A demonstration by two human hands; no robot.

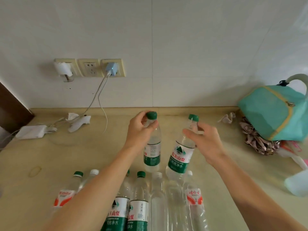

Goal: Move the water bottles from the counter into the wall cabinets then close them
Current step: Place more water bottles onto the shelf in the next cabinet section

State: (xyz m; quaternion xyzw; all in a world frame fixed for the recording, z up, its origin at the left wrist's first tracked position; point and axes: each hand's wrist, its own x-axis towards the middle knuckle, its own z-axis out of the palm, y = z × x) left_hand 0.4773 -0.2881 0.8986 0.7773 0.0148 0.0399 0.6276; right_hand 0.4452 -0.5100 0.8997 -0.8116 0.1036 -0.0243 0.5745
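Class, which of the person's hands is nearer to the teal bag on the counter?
Right. The right hand grips a bottle neck toward the teal bag; the left hand grips another bottle farther left.

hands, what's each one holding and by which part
Left hand grips a green-capped bottle by its neck; right hand grips another green-capped bottle just below its cap.

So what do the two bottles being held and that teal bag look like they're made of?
Left-hand bottle and right-hand bottle: clear glossy plastic, see-through with printed film labels and green caps. Teal bag: probably matte woven fabric, soft creases, zip seam.
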